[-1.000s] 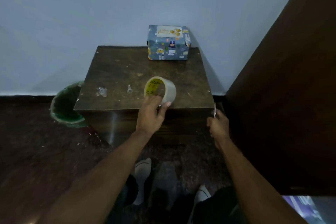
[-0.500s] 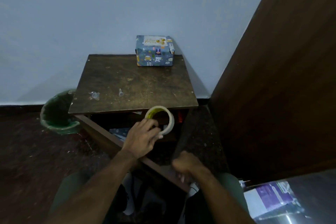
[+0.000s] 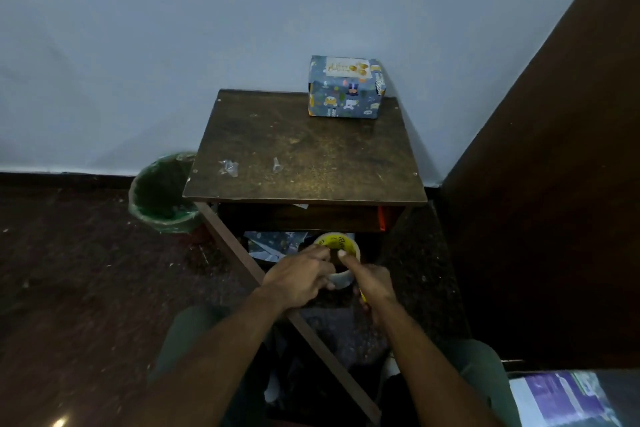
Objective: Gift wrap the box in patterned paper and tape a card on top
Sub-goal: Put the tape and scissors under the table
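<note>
Your left hand [image 3: 299, 279] grips the clear tape roll with its yellow core [image 3: 338, 258] below the dark wooden tabletop [image 3: 304, 163]; your right hand [image 3: 370, 282] pinches it too. The blue patterned wrapped box [image 3: 344, 90], card on top, sits at the tabletop's far right corner, well apart from both hands.

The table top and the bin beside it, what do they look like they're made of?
The table top looks like dark wood or wood board with a worn matt finish: it shows scuffs and pale speckles. The bin seems to be green plastic, perhaps lined with a thin bag, since its rim looks crinkled and glossy.
</note>
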